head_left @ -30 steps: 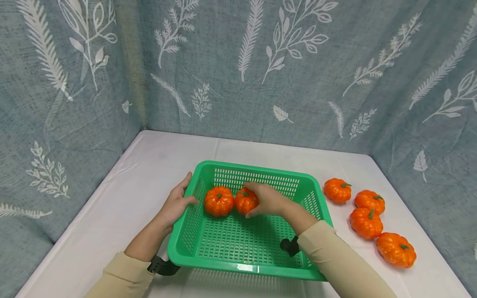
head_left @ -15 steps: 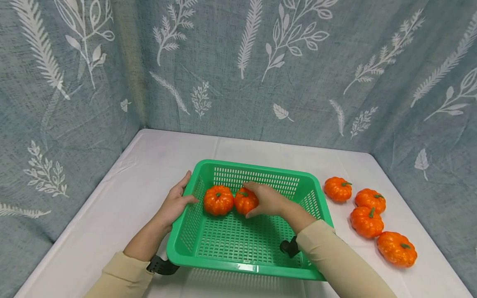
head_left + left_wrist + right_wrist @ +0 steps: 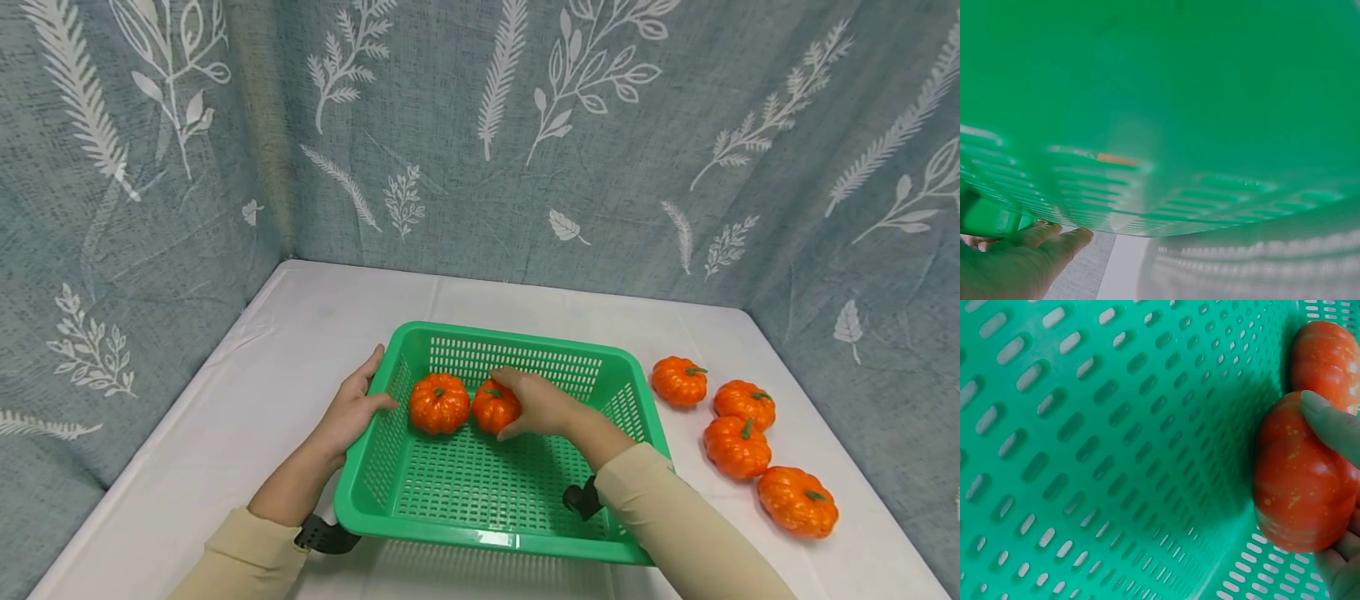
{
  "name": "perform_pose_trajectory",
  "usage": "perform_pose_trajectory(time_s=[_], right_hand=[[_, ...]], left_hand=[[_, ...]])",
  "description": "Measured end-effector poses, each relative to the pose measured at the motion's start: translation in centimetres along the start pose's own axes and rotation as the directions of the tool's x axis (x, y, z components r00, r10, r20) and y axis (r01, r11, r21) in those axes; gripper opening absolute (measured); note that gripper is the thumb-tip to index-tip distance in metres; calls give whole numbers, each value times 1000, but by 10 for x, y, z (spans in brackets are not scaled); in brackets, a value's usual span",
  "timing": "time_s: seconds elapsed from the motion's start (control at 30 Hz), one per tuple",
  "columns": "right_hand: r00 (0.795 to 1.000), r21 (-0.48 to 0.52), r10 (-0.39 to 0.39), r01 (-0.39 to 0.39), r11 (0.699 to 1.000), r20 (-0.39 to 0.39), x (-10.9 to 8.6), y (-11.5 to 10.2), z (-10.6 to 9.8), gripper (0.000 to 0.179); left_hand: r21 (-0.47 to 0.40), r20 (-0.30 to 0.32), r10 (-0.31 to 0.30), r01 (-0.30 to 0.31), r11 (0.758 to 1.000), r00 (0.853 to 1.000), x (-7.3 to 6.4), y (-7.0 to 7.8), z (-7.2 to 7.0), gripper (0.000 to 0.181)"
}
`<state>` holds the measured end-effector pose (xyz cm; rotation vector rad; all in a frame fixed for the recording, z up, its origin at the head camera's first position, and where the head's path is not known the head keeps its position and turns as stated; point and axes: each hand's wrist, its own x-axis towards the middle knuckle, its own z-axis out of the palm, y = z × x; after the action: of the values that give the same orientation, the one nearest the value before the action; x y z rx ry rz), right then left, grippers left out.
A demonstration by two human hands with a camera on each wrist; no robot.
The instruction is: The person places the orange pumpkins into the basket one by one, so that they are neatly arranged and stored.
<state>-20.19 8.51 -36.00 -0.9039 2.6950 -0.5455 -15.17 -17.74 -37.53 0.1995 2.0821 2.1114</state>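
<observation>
In the head view, hardly anything differed from half a second earlier: at centre frame, the right hand (image 3: 543, 404) still pinched the smaller pumpkin (image 3: 492, 408) between thumb and fingers, and the left hand (image 3: 348, 417) still gripped the left rim of the green basket (image 3: 420, 531), thumb over it, fingers along the outside. The basket held that pumpkin and a larger pumpkin (image 3: 439, 404) to its left. Four loose pumpkins (image 3: 737, 447) lay on the worktop (image 3: 225, 450), right of frame.

In the left wrist view, the basket filled the top; fingers showed lower left.

In the right wrist view, the pinched pumpkin sat right, the other behind it, upper right.
</observation>
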Motion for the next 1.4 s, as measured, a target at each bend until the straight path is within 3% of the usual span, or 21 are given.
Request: perform_pose_trajectory(time_s=[0.53, 0.77, 0.93, 1.13, 1.4], right_hand=[[999, -1, 26, -26, 1000, 46, -1, -1, 0, 83], [999, -30, -1, 3, 1000, 42, -3, -3, -1, 82], [999, 8, -20, 20, 1000, 40, -4, -5, -7, 87], [997, 62, -80, 80, 995, -3, -10, -8, -26, 88], [995, 117, -10, 22, 993, -98, -31, 0, -62, 93]], left_hand=[[-3, -5, -11, 11, 1000, 1000, 0, -1, -1, 87], [7, -9, -6, 6, 1000, 1000, 1, -1, -1, 86], [-4, 0, -11, 11, 1000, 1000, 1, -2, 0, 86], [-8, 3, -6, 6, 1000, 1000, 0, -1, -1, 86], [1, 10, -7, 7, 1000, 1000, 1, -1, -1, 86]])
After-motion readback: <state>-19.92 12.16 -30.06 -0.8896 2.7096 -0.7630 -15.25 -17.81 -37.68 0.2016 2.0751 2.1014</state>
